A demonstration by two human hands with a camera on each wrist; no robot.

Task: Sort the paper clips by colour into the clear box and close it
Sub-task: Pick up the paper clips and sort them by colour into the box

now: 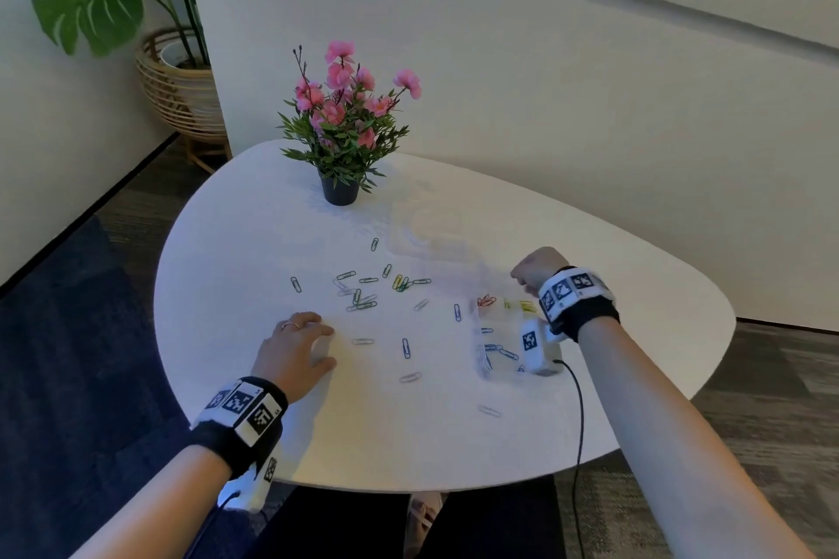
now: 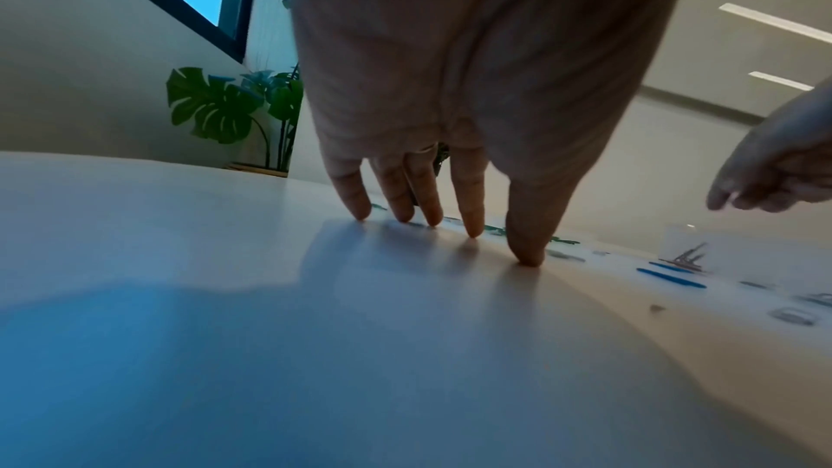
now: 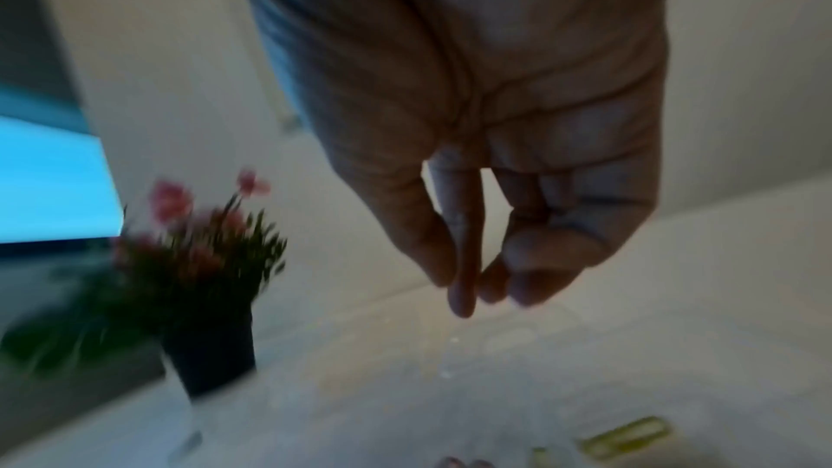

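Note:
The clear box (image 1: pixel 480 361) stands at the table's right, holding red clips (image 1: pixel 486 300), yellow clips (image 1: pixel 523 306) and blue clips (image 1: pixel 495 349) in separate compartments. Its open lid (image 1: pixel 426 236) shows only as a faint blur behind it. Loose paper clips (image 1: pixel 363 293), green, blue, silver and one yellow, lie scattered mid-table. My right hand (image 1: pixel 533 270) hovers over the box's far edge; the blurred right wrist view shows its fingers (image 3: pixel 463 294) hanging together with nothing seen between them, above the yellow clips (image 3: pixel 626 436). My left hand (image 1: pixel 299 345) rests its straight fingertips (image 2: pixel 473 226) on the table, left of the clips.
A black pot of pink flowers (image 1: pixel 339 191) stands at the table's (image 1: pixel 408 436) far side. A cable (image 1: pixel 579 413) runs from the right wrist over the near edge. A leafy plant in a basket (image 1: pixel 181 91) stands on the floor at the back left.

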